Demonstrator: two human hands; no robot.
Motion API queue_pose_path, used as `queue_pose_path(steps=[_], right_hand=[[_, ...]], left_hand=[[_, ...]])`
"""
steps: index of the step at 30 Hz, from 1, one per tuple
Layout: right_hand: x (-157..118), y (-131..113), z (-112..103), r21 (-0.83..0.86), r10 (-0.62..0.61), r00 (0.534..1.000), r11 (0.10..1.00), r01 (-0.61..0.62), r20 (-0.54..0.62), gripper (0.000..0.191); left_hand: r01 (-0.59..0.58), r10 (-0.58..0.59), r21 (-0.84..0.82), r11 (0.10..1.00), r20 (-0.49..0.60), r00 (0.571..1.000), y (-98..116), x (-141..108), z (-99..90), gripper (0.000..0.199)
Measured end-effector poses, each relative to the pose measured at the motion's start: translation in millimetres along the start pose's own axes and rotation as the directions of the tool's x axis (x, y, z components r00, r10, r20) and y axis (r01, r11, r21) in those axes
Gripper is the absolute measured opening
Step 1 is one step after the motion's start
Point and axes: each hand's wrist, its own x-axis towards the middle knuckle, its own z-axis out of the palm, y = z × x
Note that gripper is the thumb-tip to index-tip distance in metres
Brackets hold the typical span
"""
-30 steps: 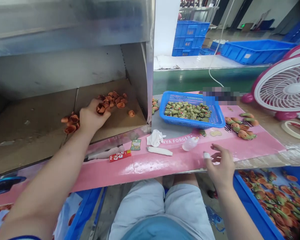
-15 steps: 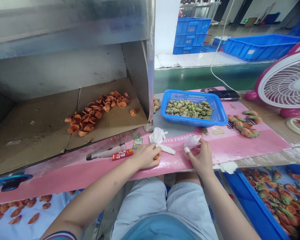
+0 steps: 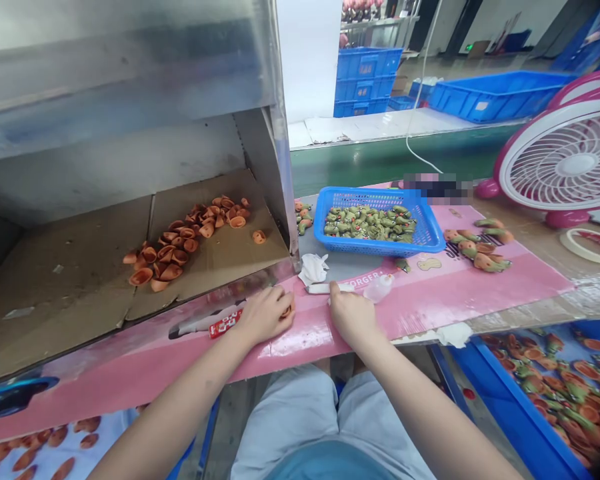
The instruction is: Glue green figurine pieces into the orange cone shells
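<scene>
Head view, looking down over the lap at a bench (image 3: 535, 300) topped by a pink printed mat (image 3: 420, 303). Left hand (image 3: 263, 315) sits curled at the mat's near edge, fingers together and clamped on a small orange shell (image 3: 286, 311), mostly hidden by the fingers. Right hand (image 3: 353, 315) rests just beside it, fingers (image 3: 336, 291) bunched, tips on a white strip (image 3: 325, 288); whether they pinch it, cannot tell. Small clear bottle (image 3: 379, 289) lies on its side touching distance from the right hand, crumpled tissue (image 3: 313, 269) just beyond the strip. Red-and-white box (image 3: 225, 323) lies near the left wrist. Blue basket (image 3: 333, 207) holds a heap of green-and-orange pieces (image 3: 370, 224); more of these lie loose on the mat to its right (image 3: 477, 252) and at its left corner (image 3: 303, 217). Left of the hands, a steel cabinet (image 3: 120, 73) floored with cardboard (image 3: 75, 280) holds scattered orange shells (image 3: 175, 247). Blue crate (image 3: 500, 380) at lower right is filled with mixed pieces (image 3: 555, 387). Fan (image 3: 563, 153) stands on the bench at far right.
</scene>
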Motion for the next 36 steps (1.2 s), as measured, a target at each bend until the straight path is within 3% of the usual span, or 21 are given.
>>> queue_pose_path(steps=[6, 11, 16, 19, 26, 29, 36], right_hand=[[-9.2, -2.8, -19.8, -0.054, 0.006, 0.991, 0.999, 0.001, 0.131, 0.016], [-5.1, -2.2, -28.6, -0.047, 0.062, 0.982, 0.997, -0.054, 0.179, 0.019], [33.3, -28.0, -49.8, 0.002, 0.064, 0.993, 0.998, -0.065, 0.096, 0.033], [39.2, -35.8, -60.1, 0.024, 0.050, 0.998, 0.998, -0.051, 0.046, 0.038], [26.0, -25.9, -30.4, -0.043, 0.125, 0.975, 0.992, -0.119, 0.185, 0.041], [29.9, -23.9, -20.3, -0.067, 0.131, 0.966, 0.991, -0.119, 0.222, 0.031], [53.7, -39.4, -33.6, -0.037, 0.128, 0.976, 0.992, -0.123, 0.178, 0.035]], left_hand=[[0.055, -0.056, -0.021, 0.998, -0.060, 0.997, -4.4, -3.7, 1.3, 0.034], [0.086, -0.094, -0.060, 0.994, -0.128, 0.987, -3.9, -13.1, 4.8, 0.039], [0.078, -0.085, -0.045, 0.996, -0.195, 0.977, -4.6, -13.4, 4.9, 0.041], [0.076, -0.082, -0.033, 0.997, -0.238, 0.968, -6.3, -15.2, 5.3, 0.046], [0.070, -0.092, -0.102, 0.992, -0.227, 0.969, -7.5, -18.9, 6.6, 0.034], [0.079, -0.098, -0.090, 0.993, -0.239, 0.966, -5.6, -17.4, 5.9, 0.032], [0.090, -0.101, -0.059, 0.994, -0.223, 0.969, -5.9, -14.4, 6.0, 0.030]])
